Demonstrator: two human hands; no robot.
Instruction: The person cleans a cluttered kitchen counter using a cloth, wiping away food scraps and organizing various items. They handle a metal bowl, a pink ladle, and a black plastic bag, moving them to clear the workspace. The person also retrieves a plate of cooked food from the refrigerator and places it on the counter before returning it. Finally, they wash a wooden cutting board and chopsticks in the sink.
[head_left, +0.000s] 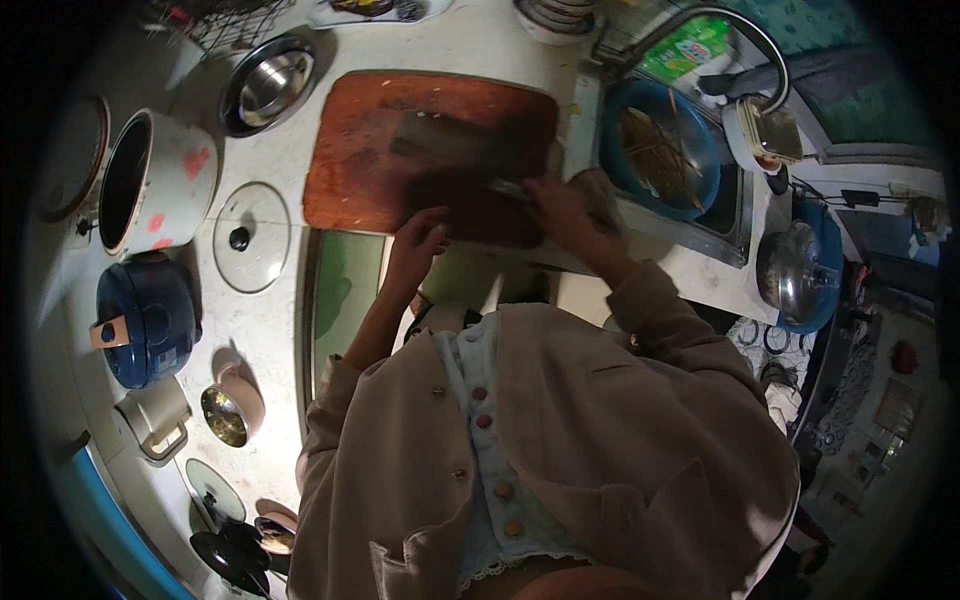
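Observation:
A brown wooden cutting board (360, 150) lies on the counter before me, partly in shadow. On it is a dark, broad rectangular blade, apparently a cleaver (442, 139); motion blur softens its outline. My right hand (559, 214) is at the board's right edge, its fingers closed around what looks like the cleaver's shiny handle. Just beyond that hand sits a greyish crumpled cloth (600, 199). At the board's front edge is my left hand (422, 240), fingers loosely bent, with nothing visible in it. Small pale scraps dot the board.
To the right, a blue basin (712, 169) with brown stick-like pieces stands in the sink (739, 232) beneath a curved faucet (784, 67). On the left are steel bowls (274, 86), a white pot (176, 184), a glass lid (259, 259) and a blue cooker (146, 322).

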